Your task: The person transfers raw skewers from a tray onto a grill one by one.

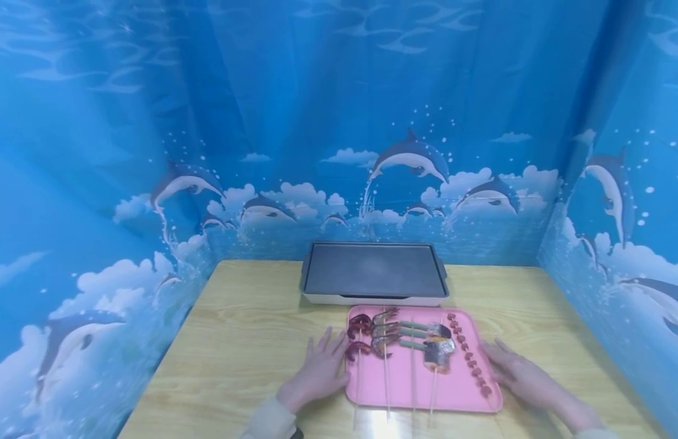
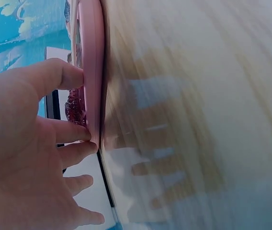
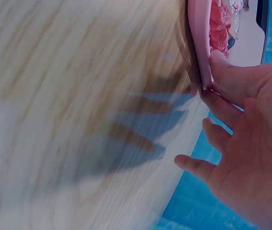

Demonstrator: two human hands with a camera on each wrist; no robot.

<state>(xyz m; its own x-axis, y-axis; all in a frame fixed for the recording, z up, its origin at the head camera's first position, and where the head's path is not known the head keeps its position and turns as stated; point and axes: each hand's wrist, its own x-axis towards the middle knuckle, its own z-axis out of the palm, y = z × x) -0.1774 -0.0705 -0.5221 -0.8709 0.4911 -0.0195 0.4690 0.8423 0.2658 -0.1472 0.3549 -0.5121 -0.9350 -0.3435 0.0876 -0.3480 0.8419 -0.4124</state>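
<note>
A pink tray (image 1: 410, 399) lies on the table between both hands. My left hand (image 1: 319, 369) is at its left side, fingers spread; in the left wrist view the thumb (image 2: 71, 76) and first two fingertips touch the rim. On the right side, my right hand (image 1: 517, 369) has its thumb (image 3: 222, 72) over the rim and the index fingertip at the outer edge. Several food skewers lie on the tray: dark red curled pieces (image 1: 359, 349), shrimp (image 1: 384, 335), green stalks (image 1: 413, 333), silvery fish pieces (image 1: 439, 350) and a row of small reddish-brown pieces (image 1: 471, 358).
Right behind the tray stands a flat dark griddle (image 1: 374, 271) with a pale base. Skewer sticks (image 1: 387, 390) reach over the tray's near edge. A dolphin-print curtain (image 1: 328, 122) encloses the back and sides of the wooden table (image 1: 251, 317).
</note>
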